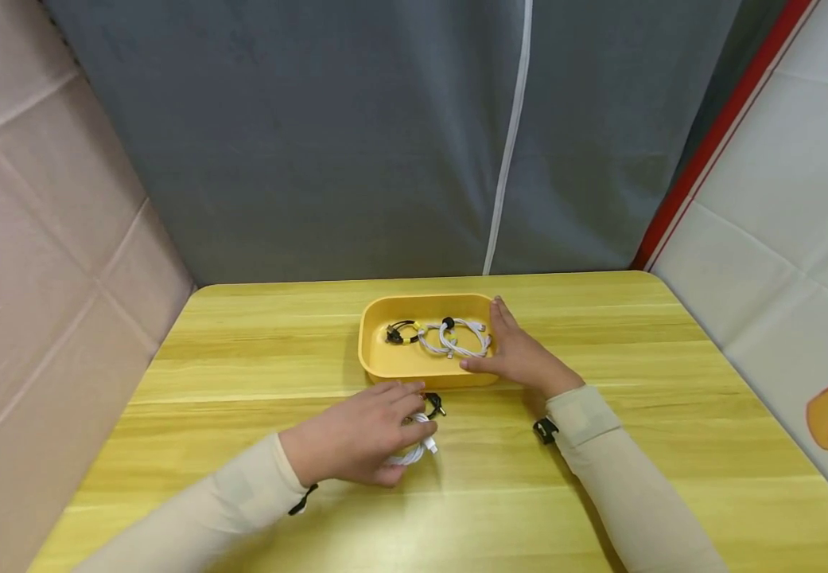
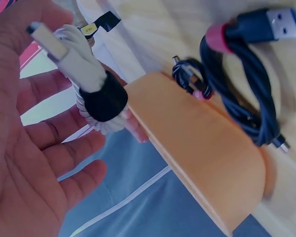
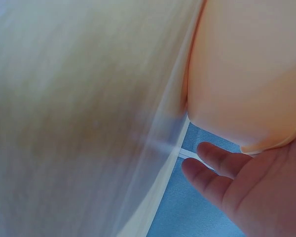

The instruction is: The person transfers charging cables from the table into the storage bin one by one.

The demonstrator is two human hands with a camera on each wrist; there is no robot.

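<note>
My left hand [image 1: 363,434] lies on the wooden table just in front of a yellow tray [image 1: 371,334]. It pinches a coiled white cable [image 1: 417,452] between thumb and fingers. The left wrist view shows this white cable [image 2: 96,94] with a black band round it, above my palm [image 2: 29,148]. A dark cable with a red band [image 1: 433,403] lies at my fingertips, beside the tray wall [image 2: 202,158]. My right hand [image 1: 517,354] rests with straight fingers against the tray's right side [image 3: 246,74]. Inside the tray lie coiled white cables [image 1: 456,338] and a small black cable [image 1: 399,333].
A grey curtain [image 1: 356,135] with a white zip strip hangs behind the table. A cardboard wall [image 1: 34,263] stands on the left. On the right is a white panel [image 1: 793,207] with a red edge. Bare tabletop [image 1: 671,414] surrounds the tray.
</note>
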